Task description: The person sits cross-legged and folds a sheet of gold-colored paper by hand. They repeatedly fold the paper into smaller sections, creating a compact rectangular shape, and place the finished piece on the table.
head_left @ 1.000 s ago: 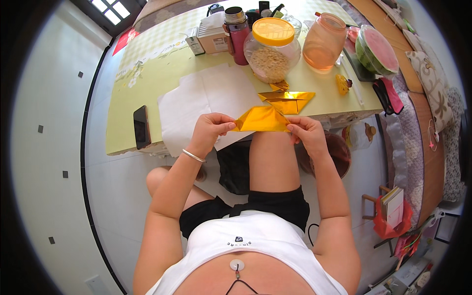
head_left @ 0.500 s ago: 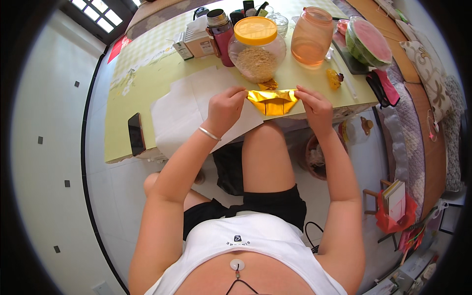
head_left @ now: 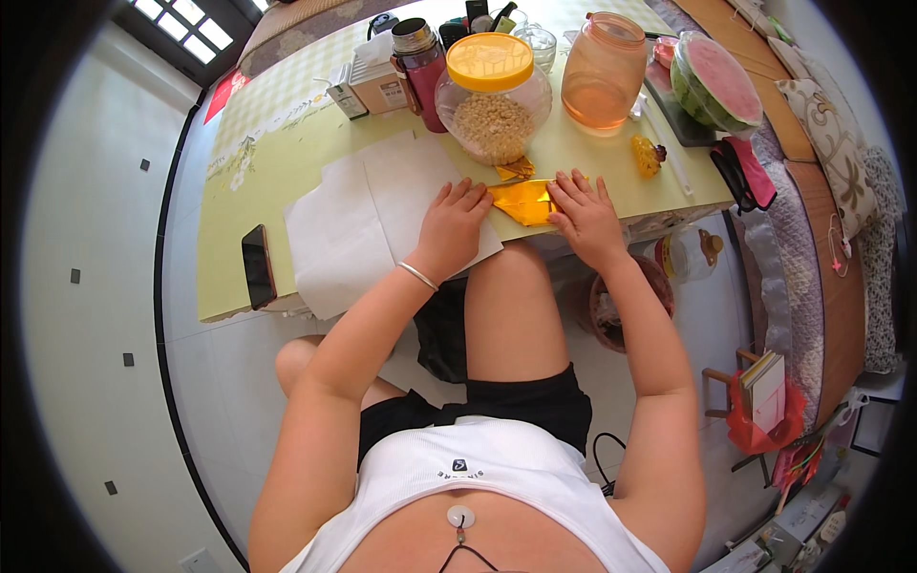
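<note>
A shiny folded gold paper (head_left: 521,204) lies at the near edge of the table between my two hands. My left hand (head_left: 454,222) rests at its left end, fingers stretched out over the white paper's corner. My right hand (head_left: 587,218) lies flat on the gold paper's right end, fingers spread and partly covering it. Just behind, a smaller crumpled gold piece (head_left: 517,169) sits in front of a clear jar (head_left: 492,124) with a yellow lid and pale grains inside. White paper sheets (head_left: 358,224) are spread to the left, partly under my left hand.
A phone (head_left: 257,266) lies at the table's left edge. Behind stand a dark red flask (head_left: 421,81), small boxes (head_left: 377,84) and an orange-tinted jug (head_left: 604,74). To the right are a yellow object (head_left: 648,156) and a cut watermelon (head_left: 714,81). A bin (head_left: 659,286) stands below.
The gold paper, held up by its ends between pinched fingers, is now down on the table. Both hands have opened and flattened, the right one moving inward over the paper.
</note>
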A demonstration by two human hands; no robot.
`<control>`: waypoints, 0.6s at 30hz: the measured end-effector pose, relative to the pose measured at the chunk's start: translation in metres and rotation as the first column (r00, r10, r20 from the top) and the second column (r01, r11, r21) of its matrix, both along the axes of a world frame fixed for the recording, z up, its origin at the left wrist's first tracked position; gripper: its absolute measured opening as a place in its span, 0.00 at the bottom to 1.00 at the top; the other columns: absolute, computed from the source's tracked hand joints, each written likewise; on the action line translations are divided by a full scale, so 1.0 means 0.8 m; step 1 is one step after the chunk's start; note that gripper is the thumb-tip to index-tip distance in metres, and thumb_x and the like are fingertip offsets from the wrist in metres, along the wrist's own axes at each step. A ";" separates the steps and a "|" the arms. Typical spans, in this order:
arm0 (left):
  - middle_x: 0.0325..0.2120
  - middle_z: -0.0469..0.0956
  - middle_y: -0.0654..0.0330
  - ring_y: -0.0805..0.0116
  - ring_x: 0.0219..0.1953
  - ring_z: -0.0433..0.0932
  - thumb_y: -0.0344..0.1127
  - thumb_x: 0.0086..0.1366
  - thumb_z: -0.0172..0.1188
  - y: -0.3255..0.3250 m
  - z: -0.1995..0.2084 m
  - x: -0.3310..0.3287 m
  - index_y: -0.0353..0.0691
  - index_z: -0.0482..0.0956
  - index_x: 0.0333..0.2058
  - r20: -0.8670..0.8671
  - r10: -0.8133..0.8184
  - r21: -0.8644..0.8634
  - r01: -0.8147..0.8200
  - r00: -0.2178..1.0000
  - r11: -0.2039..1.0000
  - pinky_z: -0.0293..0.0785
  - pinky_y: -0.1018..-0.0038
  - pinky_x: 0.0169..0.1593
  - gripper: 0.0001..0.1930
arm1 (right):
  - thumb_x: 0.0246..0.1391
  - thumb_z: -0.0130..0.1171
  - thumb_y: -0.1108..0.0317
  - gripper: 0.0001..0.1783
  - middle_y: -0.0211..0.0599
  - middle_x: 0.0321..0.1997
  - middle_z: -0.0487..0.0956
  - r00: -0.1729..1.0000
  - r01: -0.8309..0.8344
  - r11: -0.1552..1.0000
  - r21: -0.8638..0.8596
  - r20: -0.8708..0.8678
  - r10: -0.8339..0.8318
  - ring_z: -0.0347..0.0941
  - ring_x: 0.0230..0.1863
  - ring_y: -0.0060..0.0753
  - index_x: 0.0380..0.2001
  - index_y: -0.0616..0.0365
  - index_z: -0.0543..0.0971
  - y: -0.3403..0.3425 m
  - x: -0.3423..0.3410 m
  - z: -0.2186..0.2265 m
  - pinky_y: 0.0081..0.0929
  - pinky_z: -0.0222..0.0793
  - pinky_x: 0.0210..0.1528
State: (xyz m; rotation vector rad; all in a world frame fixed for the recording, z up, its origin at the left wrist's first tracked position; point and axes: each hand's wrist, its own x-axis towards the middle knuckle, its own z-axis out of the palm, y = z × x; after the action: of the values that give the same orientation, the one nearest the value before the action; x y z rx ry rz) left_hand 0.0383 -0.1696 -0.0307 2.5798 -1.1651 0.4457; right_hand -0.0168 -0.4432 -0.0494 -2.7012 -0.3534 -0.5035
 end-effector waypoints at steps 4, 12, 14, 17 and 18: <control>0.57 0.76 0.48 0.44 0.63 0.71 0.32 0.63 0.59 -0.001 -0.011 -0.003 0.38 0.78 0.56 -0.027 0.030 0.004 -0.030 0.999 1.000 0.65 0.47 0.66 0.21 | 0.66 0.53 0.51 0.27 0.38 0.72 0.68 0.998 0.057 0.994 -0.097 0.030 -0.054 0.57 0.76 0.47 0.65 0.46 0.73 0.008 0.003 -0.002 0.54 0.42 0.77; 0.61 0.72 0.45 0.43 0.65 0.69 0.49 0.64 0.64 -0.007 0.006 -0.025 0.45 0.77 0.57 -0.007 0.043 0.015 -0.042 0.999 0.999 0.62 0.49 0.68 0.26 | 0.65 0.56 0.53 0.27 0.38 0.72 0.69 0.998 -0.006 0.998 -0.065 -0.064 0.002 0.57 0.75 0.52 0.64 0.46 0.73 0.024 -0.006 0.008 0.60 0.44 0.75; 0.61 0.72 0.46 0.44 0.65 0.68 0.50 0.63 0.64 -0.010 0.005 -0.024 0.43 0.76 0.57 -0.007 0.017 0.001 -0.017 1.000 1.000 0.62 0.51 0.68 0.27 | 0.64 0.57 0.51 0.27 0.39 0.70 0.71 0.999 -0.009 0.998 -0.070 -0.039 0.006 0.59 0.74 0.52 0.63 0.46 0.74 0.023 -0.004 0.007 0.63 0.46 0.74; 0.61 0.71 0.44 0.44 0.66 0.67 0.51 0.63 0.64 -0.020 -0.004 -0.020 0.39 0.75 0.58 -0.077 -0.038 -0.042 0.035 0.996 0.999 0.62 0.53 0.69 0.29 | 0.63 0.58 0.50 0.28 0.39 0.69 0.72 0.999 -0.004 0.995 -0.098 -0.052 -0.001 0.60 0.73 0.52 0.63 0.46 0.74 0.025 -0.001 0.011 0.66 0.47 0.73; 0.60 0.71 0.44 0.44 0.66 0.66 0.52 0.63 0.64 -0.024 -0.006 -0.020 0.38 0.74 0.58 -0.115 -0.042 -0.056 0.036 0.993 0.998 0.62 0.54 0.69 0.30 | 0.62 0.58 0.50 0.28 0.38 0.69 0.72 0.999 0.011 0.996 -0.092 -0.051 -0.016 0.60 0.73 0.52 0.63 0.45 0.75 0.027 -0.001 0.014 0.67 0.47 0.72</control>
State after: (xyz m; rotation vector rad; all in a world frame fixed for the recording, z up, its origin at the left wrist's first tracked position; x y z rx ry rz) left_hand 0.0219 -0.1887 -0.0357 2.4967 -1.1459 0.3099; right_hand -0.0177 -0.4212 -0.0382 -2.8012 -0.3525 -0.4306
